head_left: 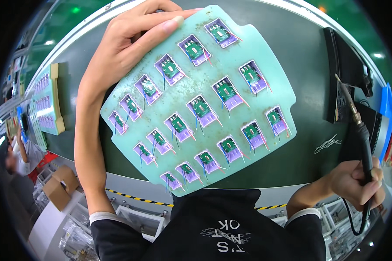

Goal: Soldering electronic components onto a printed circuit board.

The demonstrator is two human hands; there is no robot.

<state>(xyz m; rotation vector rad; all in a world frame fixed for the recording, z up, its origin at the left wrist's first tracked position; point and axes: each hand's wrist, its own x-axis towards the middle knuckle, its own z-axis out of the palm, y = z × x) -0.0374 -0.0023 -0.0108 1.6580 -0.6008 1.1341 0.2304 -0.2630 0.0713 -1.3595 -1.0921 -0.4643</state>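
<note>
The left hand held the panel by its upper-left edge, one digit laid over the face. The panel sat slanted in front of the chest, over the bench, its pockets filled with purple cases, each with a green board and thin wires. The right hand was closed round the handle of the iron, whose tip pointed up and away, well apart from the panel.

Good handling here, I judged, meant a steady, fairly level panel (a steep slant might let loose cases slide), with the gripping digits kept off the boards. The iron seemed best carried tip outward, as it was, its cable clear of the panel's corner; any approach ought to be slow, away from the wires and the opposite hand.

Some fingertips of the left hand were lost behind the panel's edge, and whether its underside touched the bench I could not tell. The joints on the boards were too small to judge, as was any heat at the tip. At the far left, a co-worker was small and blurred.
</note>
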